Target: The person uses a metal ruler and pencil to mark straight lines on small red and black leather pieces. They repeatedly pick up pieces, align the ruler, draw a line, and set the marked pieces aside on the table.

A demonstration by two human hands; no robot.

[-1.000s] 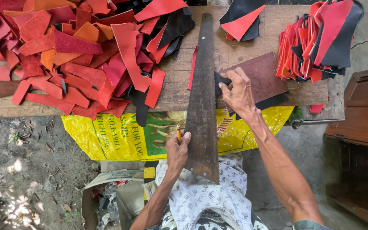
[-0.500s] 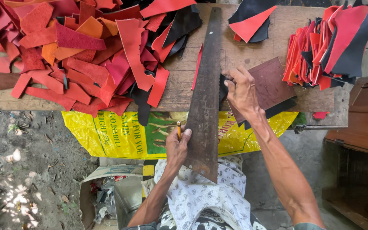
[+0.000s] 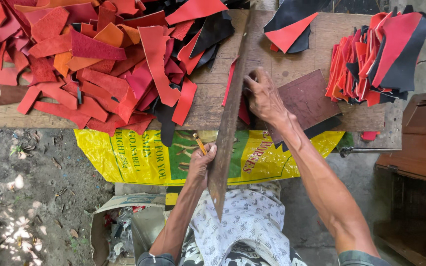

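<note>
wooden workbench [image 3: 213, 106] is carrying red, orange and black leather scraps [image 3: 99, 64] across its top. left hand [image 3: 200, 165] is gripping a pencil [image 3: 199, 144] closed against the near end of a long metal straightedge [image 3: 229, 123]. right hand [image 3: 264, 96] is pressing flat, fingers spread, on a brown leather piece [image 3: 309, 101] beside the straightedge.

Dirt ground [image 3: 30, 197], perhaps sunlit, wooden cabinet [image 3: 420, 148]

Leather scraps [image 3: 99, 64] left of blade [image 3: 230, 113], on bench [image 3: 213, 106]
</note>
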